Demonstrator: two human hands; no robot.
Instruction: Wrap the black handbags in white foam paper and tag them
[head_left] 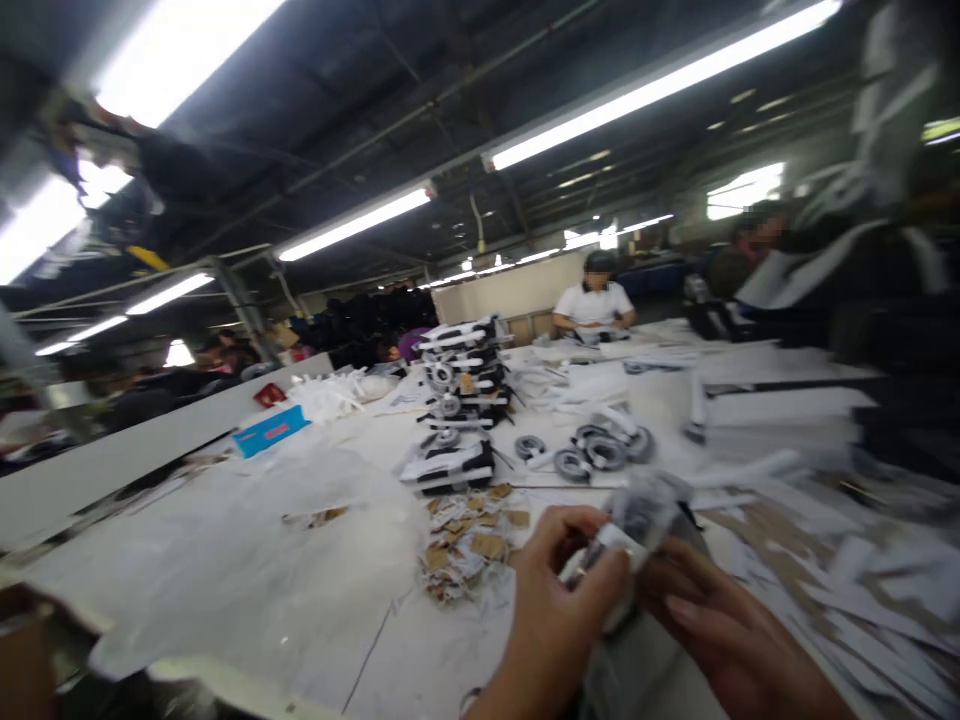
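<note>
Close in front of me, my left hand (pixel 559 600) pinches a white strip (pixel 616 538) between thumb and fingers. The strip lies around a dark item in clear plastic (pixel 645 500), whose exact kind I cannot make out. My right hand (pixel 716 620) is closed on the same wrapped item from the right, its fingers curled and partly hidden. Greyish wrapping hangs below, between the two hands. To the left of my left hand lies a pile of brown and white tags with strings (pixel 472 545).
Beyond my hands lie several grey coiled rings (pixel 604 448) and a tall stack of black items with white wrapping (pixel 461 380). Clear plastic sheets (pixel 262 560) cover the left side, near a blue box (pixel 271 432). Paper strips (pixel 847 580) lie right. A person (pixel 595 300) sits across.
</note>
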